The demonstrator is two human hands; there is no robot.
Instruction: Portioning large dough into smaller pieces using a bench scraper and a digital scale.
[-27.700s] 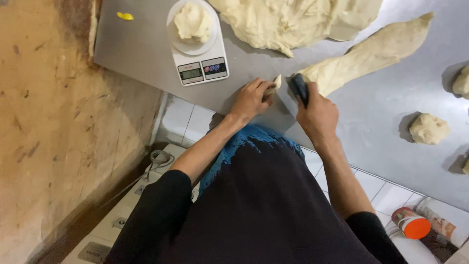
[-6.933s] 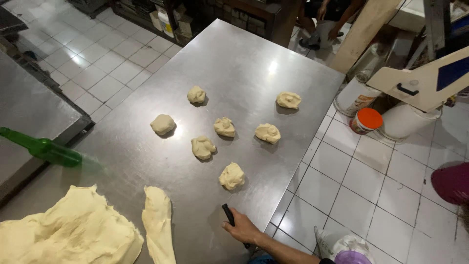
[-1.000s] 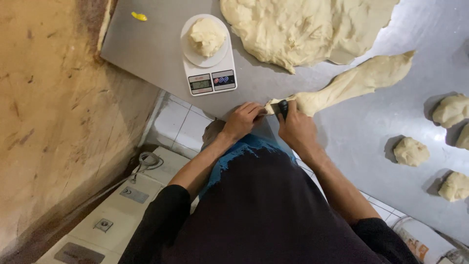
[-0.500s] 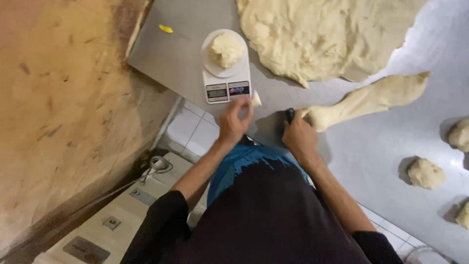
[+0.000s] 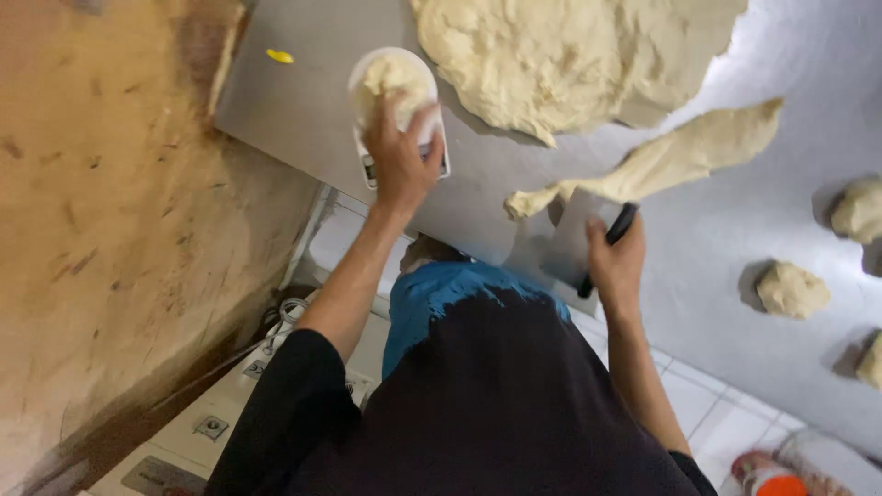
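1. Your left hand (image 5: pixel 400 161) is reaching out over the kitchen scale (image 5: pixel 404 152), fingers curled down onto the lump of dough (image 5: pixel 390 78) sitting in the white bowl (image 5: pixel 367 78); the grip is resting on the lump, and I cannot tell whether it is closed round it.
2. Your right hand (image 5: pixel 614 262) is wrapping its grip tight round the black handle of the dough scraper (image 5: pixel 606 248), whose blade is pointing away from you toward the long dough strip (image 5: pixel 661 161).
3. Judging by this, you are weighing a portion: keep the left fingers light, since leaning on the bowl is likely skewing the reading.
4. The scale is sitting close to the near edge of the counter (image 5: pixel 514 197), right under your left wrist, so lift the hand straight up rather than dragging toward yourself.
5. Beyond the left grip the big dough mass (image 5: pixel 570 55) is crowding in; bare steel is lying to its left, toward the small yellow bit (image 5: pixel 280 56).
6. To the right of the scraper grip, dough balls (image 5: pixel 792 289) are lying well apart, leaving open steel between them.
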